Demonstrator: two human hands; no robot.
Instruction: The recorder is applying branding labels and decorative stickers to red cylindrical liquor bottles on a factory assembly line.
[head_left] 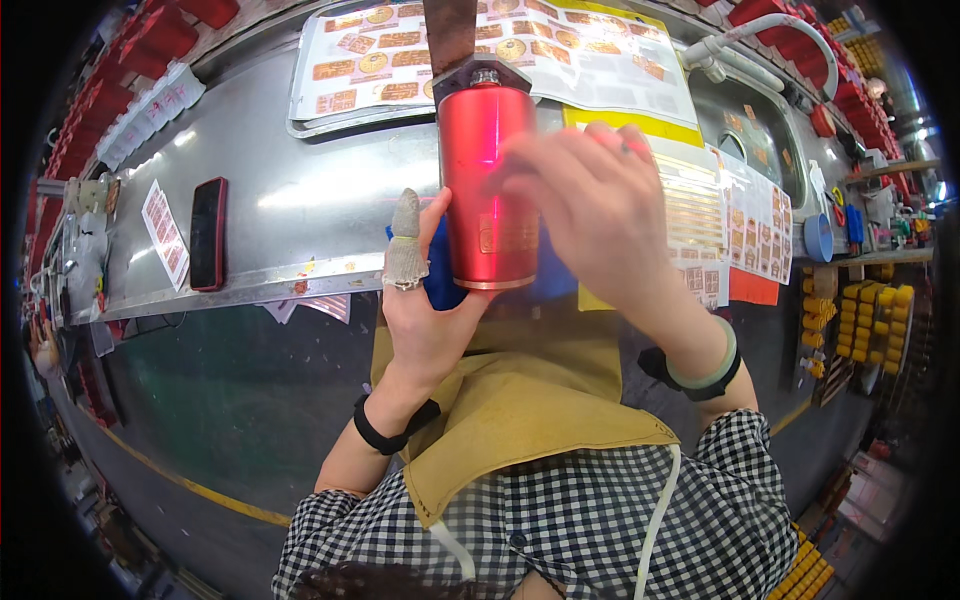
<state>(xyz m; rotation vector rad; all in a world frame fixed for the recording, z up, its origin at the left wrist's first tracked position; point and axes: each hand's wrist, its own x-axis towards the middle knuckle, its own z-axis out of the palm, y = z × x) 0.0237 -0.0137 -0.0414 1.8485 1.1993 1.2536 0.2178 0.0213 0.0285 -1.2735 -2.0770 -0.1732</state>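
Observation:
A shiny red metal cylinder stands upright in front of me, its top under a dark metal fixture. My left hand grips its lower left side; the thumb wears a grey knit finger cot. My right hand, blurred, lies against the cylinder's right side with fingers spread over it. A small gold label shows on the cylinder's lower front. A blue cloth sits behind the cylinder's base.
A metal workbench holds a black phone, sheets of gold stickers and more sticker sheets at right. A sink with white tap lies far right. Red cylinders line the back; yellow parts are stacked at right.

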